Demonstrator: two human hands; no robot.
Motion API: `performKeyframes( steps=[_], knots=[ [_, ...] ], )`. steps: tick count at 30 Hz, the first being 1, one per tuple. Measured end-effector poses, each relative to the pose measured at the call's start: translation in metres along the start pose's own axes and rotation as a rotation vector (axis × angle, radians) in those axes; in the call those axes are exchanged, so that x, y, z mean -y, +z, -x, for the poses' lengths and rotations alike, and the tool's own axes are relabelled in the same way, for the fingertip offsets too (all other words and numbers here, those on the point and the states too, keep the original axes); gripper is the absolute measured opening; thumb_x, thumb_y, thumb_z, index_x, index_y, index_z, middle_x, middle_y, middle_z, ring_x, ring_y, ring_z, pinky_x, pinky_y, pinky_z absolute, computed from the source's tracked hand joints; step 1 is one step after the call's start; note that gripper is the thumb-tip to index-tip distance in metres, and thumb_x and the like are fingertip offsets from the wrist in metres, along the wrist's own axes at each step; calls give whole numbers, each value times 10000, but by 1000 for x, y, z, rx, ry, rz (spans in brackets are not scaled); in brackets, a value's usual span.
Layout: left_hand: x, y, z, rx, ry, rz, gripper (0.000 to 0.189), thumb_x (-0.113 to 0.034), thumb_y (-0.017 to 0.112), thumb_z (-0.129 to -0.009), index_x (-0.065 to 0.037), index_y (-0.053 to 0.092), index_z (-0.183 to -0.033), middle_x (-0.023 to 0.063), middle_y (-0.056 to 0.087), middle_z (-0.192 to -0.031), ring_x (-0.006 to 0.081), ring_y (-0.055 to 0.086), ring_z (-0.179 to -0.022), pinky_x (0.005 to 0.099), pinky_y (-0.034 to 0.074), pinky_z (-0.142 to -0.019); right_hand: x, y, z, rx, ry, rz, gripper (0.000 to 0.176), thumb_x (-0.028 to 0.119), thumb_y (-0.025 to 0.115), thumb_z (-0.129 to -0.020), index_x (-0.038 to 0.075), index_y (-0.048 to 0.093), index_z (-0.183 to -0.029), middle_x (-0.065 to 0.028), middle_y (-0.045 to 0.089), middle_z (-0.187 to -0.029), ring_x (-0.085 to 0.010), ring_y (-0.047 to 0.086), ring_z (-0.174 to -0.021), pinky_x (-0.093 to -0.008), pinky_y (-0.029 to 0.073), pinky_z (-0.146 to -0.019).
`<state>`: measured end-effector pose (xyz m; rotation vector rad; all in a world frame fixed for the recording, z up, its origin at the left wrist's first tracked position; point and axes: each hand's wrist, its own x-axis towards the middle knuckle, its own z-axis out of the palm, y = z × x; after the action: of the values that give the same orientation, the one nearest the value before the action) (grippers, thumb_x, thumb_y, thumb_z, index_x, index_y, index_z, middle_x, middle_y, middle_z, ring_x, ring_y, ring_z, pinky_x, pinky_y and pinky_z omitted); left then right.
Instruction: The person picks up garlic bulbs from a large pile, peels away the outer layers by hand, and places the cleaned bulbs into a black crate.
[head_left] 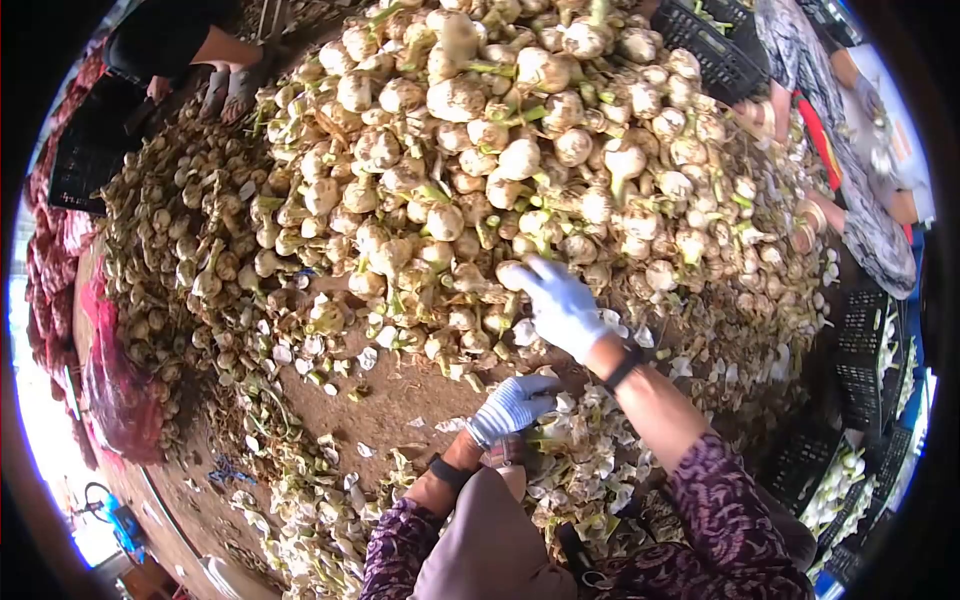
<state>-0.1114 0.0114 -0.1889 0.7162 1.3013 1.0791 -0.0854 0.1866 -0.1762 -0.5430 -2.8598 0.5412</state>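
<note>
A large heap of garlic bulbs (520, 160), with short stems and dirt on their skins, spreads in front of me. My right hand (565, 310), in a pale glove and slightly blurred, reaches to the heap's near edge. Its fingers are closed about a garlic bulb (511, 275). My left hand (510, 408), in a striped glove, is close to my knee, beside the peelings. Its fingers are curled together, and whatever they hold, if anything, is hidden.
Loose skins and trimmings (590, 460) lie around my legs. Black crates (865, 340) stand at right, one with white peeled bulbs (835, 485). A red mesh sack (120, 400) lies at left. Other people sit at upper left and right, one in patterned trousers (850, 150).
</note>
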Motion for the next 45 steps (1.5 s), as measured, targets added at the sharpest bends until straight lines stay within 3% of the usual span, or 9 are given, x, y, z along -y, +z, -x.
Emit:
performKeyframes(
  steps=[4,8,13,17,21,25,31,37,45],
  knots=[
    [-5,-12,7,-368,73,98,211,-37,544,-827,-17,624,-1021,52,640,-840,110,575,-729,237,477,-669,8,3,-46,404,128,26,487,-36,549,-719,183,543,-1153,-91,566,-1114,-314,587,-919,-410,509,-778],
    [-14,-21,2,-715,210,214,365,44,507,-839,-24,505,-1198,46,566,-1012,101,547,-853,215,464,-744,0,-23,-4,222,745,-1375,426,-31,580,-733,-24,488,-1149,-104,605,-926,-197,625,-779,-276,519,-701],
    [-38,-8,-3,-393,187,480,733,-100,732,-730,18,324,-1327,135,530,-1172,193,517,-1075,320,440,-918,18,-38,62,318,919,-2143,347,155,643,-789,5,523,-1077,-70,616,-839,-207,646,-695,-314,555,-624],
    [-41,-5,-4,-434,148,464,703,-94,761,-689,30,387,-1271,141,535,-1150,197,530,-1045,309,457,-889,13,-39,73,149,773,-1104,294,266,627,-823,23,585,-984,-54,623,-856,-155,616,-777,-271,489,-711],
    [-39,2,-6,-546,296,-376,680,-125,796,-624,14,451,-1194,123,517,-1091,212,584,-902,311,502,-742,23,-50,63,10,720,-1297,242,239,634,-822,31,603,-942,-32,623,-872,-103,572,-777,-247,459,-727],
    [-41,8,-6,-621,354,-560,600,-145,784,-594,-37,497,-1109,143,489,-1006,302,575,-832,362,509,-689,25,-33,64,-54,874,-1400,263,68,631,-781,47,591,-1040,2,576,-719,-77,506,-497,-212,406,-408],
    [-40,7,-4,-599,395,-834,529,-136,765,-616,-61,524,-1081,136,503,-998,285,582,-832,352,509,-666,26,-33,73,-58,975,-1665,254,24,602,-759,24,602,-1013,-9,580,-689,-88,505,-471,-222,414,-390],
    [-58,-10,6,-236,-68,968,498,-62,687,-662,23,484,-1108,142,618,-901,200,633,-758,289,550,-623,11,-46,74,105,812,-1574,366,-38,565,-709,-2,587,-1073,-71,641,-932,-114,602,-791,-227,497,-700],
    [-39,-11,-1,-154,-52,1229,614,-59,621,-709,34,383,-1267,174,603,-977,236,635,-798,296,568,-556,3,-48,74,96,240,-980,395,-24,592,-740,23,566,-1131,-62,628,-1005,-119,576,-874,-244,474,-787]
  ],
)
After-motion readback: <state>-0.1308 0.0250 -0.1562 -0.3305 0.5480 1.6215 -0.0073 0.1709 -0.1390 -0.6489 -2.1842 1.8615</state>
